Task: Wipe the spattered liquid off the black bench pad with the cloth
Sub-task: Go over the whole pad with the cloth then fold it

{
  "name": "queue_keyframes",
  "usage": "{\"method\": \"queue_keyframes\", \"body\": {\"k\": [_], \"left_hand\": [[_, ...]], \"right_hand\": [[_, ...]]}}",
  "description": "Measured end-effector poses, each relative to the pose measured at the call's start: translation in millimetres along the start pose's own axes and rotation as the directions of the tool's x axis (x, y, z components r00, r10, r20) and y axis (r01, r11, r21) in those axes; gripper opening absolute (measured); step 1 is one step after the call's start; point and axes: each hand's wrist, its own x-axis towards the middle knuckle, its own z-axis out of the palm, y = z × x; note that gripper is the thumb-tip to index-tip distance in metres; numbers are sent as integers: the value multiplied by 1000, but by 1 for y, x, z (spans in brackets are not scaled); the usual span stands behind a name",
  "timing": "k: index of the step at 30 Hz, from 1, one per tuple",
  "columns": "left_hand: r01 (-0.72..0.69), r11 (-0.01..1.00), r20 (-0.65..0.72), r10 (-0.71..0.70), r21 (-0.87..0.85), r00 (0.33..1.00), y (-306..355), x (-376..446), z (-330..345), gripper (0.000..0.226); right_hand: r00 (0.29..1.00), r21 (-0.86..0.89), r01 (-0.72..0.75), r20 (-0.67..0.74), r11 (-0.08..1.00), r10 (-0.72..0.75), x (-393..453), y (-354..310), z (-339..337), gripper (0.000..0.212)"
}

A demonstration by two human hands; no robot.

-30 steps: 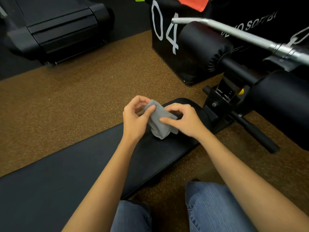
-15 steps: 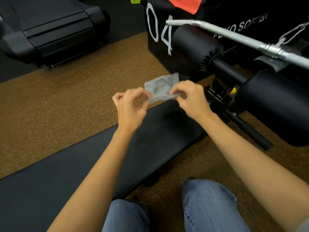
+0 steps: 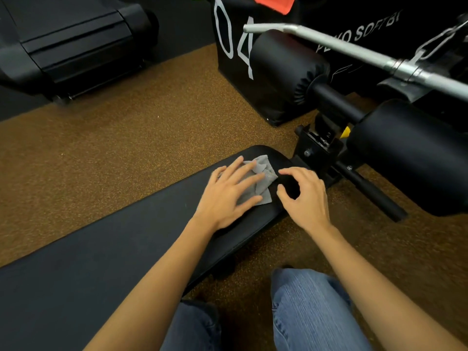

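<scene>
The long black bench pad (image 3: 121,249) runs from the lower left up to the middle of the head view. A small grey cloth (image 3: 262,173) lies flat near the pad's far rounded end. My left hand (image 3: 231,195) presses on the cloth with straight, spread fingers and covers most of it. My right hand (image 3: 304,196) hovers just right of the cloth with loosely curled fingers and holds nothing. No spattered liquid is visible on the dark pad.
Two black roller pads (image 3: 286,72) on a black post and a silver bar (image 3: 354,51) stand right of the pad's end. A black box marked 04 (image 3: 233,39) sits behind. A treadmill base (image 3: 76,44) is at top left. Brown speckled floor (image 3: 114,138) surrounds the bench. My knees are below.
Both hands held the cloth up in the air and spread it; now it lies on the pad under my left palm, and my right hand has let go of it.
</scene>
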Motion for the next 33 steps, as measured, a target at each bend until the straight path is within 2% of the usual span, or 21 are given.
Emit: {"method": "queue_keyframes", "body": {"k": [2,3,5,9,13,17,20,23,26,29,33], "left_hand": [[28,996,173,-42,82,984,-3,12,11,60],[68,993,211,-87,96,974,-5,15,18,63],[143,984,219,-164,107,962,-3,20,30,66],[335,940,153,-341,63,928,16,30,42,66],[265,964,130,-267,36,955,40,-4,41,56],[170,985,170,-163,-29,972,55,-39,40,54],[107,993,191,-113,42,975,45,-21,36,55],[121,989,203,-136,87,970,43,2,39,52],[247,968,159,-252,48,955,54,2,45,51],[369,927,41,-373,68,927,74,-11,46,46],[366,930,-76,-364,16,928,87,-17,50,42]], "right_hand": [[998,-13,-48,32,999,49,-9,3,7,37],[996,-18,-68,61,998,69,-12,4,10,41],[990,-56,-85,111,995,90,-15,9,16,46],[982,-129,-52,176,990,75,-10,16,18,51],[974,-75,-57,213,996,71,-9,21,18,50],[978,172,-162,158,972,135,-10,21,16,43],[978,290,-206,88,935,188,-13,17,15,43],[978,280,-207,72,937,194,-17,16,18,41],[975,276,-219,89,936,202,-16,18,18,41],[976,282,-214,100,935,193,-17,19,18,44],[973,311,-228,104,923,205,-17,20,17,42]]}}
